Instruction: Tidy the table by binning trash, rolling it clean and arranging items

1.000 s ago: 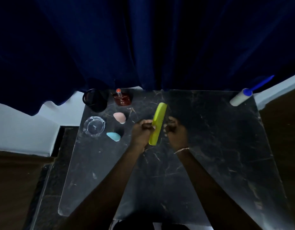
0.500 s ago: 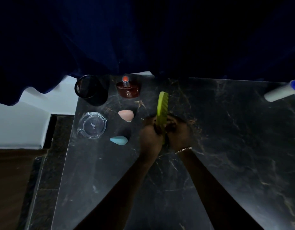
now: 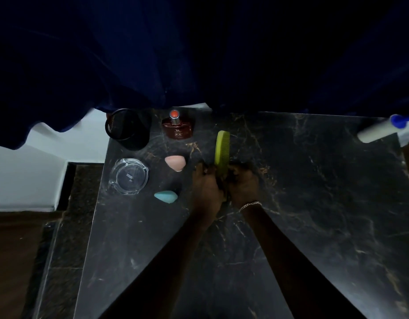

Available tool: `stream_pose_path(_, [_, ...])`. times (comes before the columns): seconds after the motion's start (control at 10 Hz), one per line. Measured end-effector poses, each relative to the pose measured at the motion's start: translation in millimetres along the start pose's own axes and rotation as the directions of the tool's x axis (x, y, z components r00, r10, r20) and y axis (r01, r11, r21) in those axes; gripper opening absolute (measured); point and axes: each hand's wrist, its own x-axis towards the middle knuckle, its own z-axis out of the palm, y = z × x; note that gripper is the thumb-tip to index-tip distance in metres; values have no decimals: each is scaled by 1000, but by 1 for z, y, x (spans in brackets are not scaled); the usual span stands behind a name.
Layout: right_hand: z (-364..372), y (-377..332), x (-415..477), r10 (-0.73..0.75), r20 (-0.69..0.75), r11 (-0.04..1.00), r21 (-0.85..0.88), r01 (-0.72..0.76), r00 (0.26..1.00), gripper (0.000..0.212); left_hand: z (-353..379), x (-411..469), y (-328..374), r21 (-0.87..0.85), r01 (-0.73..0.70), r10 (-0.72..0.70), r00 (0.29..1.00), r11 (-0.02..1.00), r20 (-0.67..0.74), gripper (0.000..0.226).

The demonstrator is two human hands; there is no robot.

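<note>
A yellow-green comb [image 3: 222, 148] stands on edge over the black marble table [image 3: 314, 203], its lower end hidden between my hands. My left hand [image 3: 207, 185] and my right hand [image 3: 243, 183] both grip it from either side. Left of them lie a pink sponge [image 3: 175, 162] and a blue sponge [image 3: 166, 196]. A clear glass ashtray [image 3: 129, 176], a black mesh cup [image 3: 127, 128] and a dark red perfume bottle [image 3: 177, 126] stand along the table's left and back. A white lint roller with a blue handle [image 3: 378, 130] lies at the back right corner.
A dark blue curtain [image 3: 199, 54] hangs over the table's back edge. The table's left edge drops to a dark floor strip [image 3: 68, 226] and a white wall base [image 3: 26, 180]. Small brown specks lie on the marble near the comb.
The view has shifted so the table sits lower and closer. My hands have come together around the comb's lower end and turned it more upright.
</note>
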Motion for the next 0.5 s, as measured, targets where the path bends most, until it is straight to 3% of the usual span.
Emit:
stream_pose_path(0.2, [0,1,-9,-34,-11,999,-12,34,999,31,3,-5,-1,-35,-20,18,999,999,-44,31])
stream_pose_path(0.4, [-16,2,-22,-106,32,986,130,101,994,46,-9,-26,4,-142,-39,31,998,989,-61,39])
stream_pose_path(0.5, [-29,15,-35,-155,4,983,104,154,988,48,-16,-43,5,95,-154,166,978,983,-126,34])
